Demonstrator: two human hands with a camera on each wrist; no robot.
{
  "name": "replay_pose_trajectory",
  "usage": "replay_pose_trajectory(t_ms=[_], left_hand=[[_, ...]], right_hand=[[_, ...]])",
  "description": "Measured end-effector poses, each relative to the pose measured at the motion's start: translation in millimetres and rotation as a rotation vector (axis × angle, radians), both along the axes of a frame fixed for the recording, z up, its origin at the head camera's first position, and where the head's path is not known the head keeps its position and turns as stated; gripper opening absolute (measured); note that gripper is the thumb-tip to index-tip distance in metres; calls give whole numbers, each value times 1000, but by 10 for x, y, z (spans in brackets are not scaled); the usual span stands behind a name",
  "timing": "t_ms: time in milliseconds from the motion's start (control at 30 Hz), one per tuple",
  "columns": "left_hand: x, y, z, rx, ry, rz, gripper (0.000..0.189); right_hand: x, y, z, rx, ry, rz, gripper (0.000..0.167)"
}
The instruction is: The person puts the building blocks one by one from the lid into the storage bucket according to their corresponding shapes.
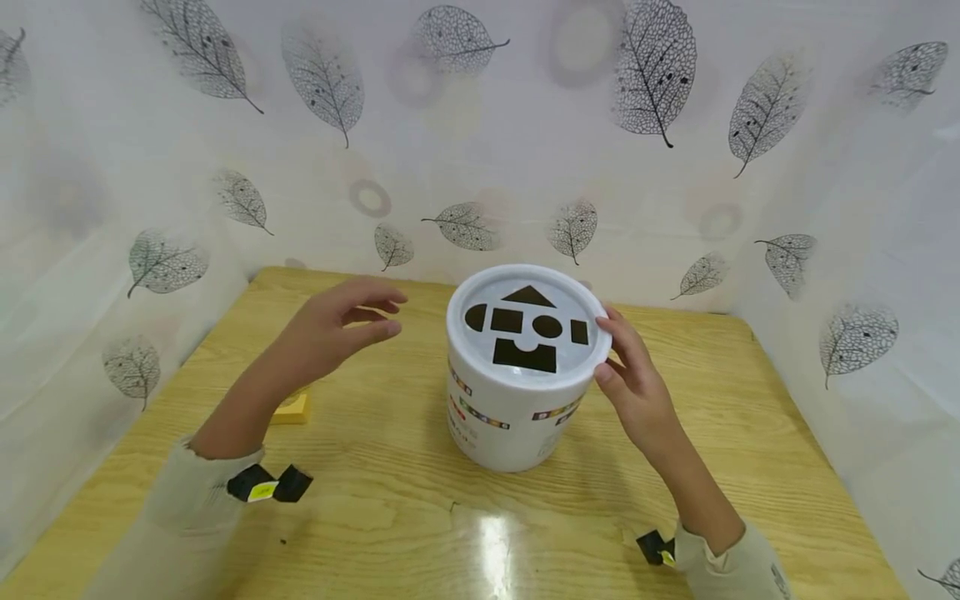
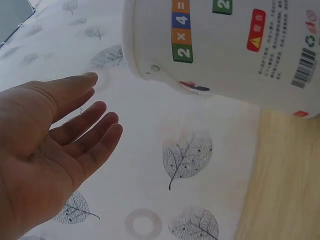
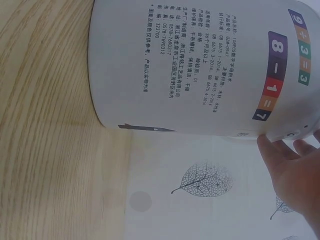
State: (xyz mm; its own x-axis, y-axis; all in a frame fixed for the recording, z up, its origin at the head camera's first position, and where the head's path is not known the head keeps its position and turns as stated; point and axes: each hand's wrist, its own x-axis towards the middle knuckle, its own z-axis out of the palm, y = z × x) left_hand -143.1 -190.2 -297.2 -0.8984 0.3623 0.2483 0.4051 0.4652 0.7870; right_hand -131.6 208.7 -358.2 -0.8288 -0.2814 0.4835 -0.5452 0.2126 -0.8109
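Observation:
A white bucket [image 1: 517,417] stands upright on the table, with printed sums and text round its side. Its lid [image 1: 483,350] has several dark cut-out shapes, among them a triangle, a circle and a half-round. My right hand [image 1: 637,392] touches the rim on the right, with fingertips and thumb against the edge; in the right wrist view the thumb [image 3: 267,150] lies along the bucket's side. Left of the bucket, my left hand [image 1: 326,329] is raised with nothing in it, fingers loosely bent and apart from the bucket. What is inside the bucket is hidden.
A small yellow block [image 1: 292,408] lies on the wooden table [image 1: 375,492], partly hidden behind the left forearm. White cloth [image 1: 495,150] with leaf prints hangs behind the table and at both sides. Black devices are strapped at both wrists.

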Motion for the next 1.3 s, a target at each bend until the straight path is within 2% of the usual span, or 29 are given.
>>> replay_pose_trajectory(t_ms=[167,367,500,700,933,1300], left_hand=[[103,-269,-180,-48,-37,97,39],[203,-605,-457,-114,-86,219,44],[256,-811,-616,-149,-88,279,47],[287,-1044,-799,-206,-102,314,53],[250,-1215,-992,-252,-202,336,61],[208,-1286,-1184,-272,-262,295,63]], right_hand=[[3,-12,10,-13,-18,-2,51],[1,-7,10,-26,-10,13,50],[4,-1,14,-14,-13,17,51],[9,0,11,0,-14,4,52],[0,2,-5,-4,-4,5,51],[0,1,-3,-14,-15,-8,51]])
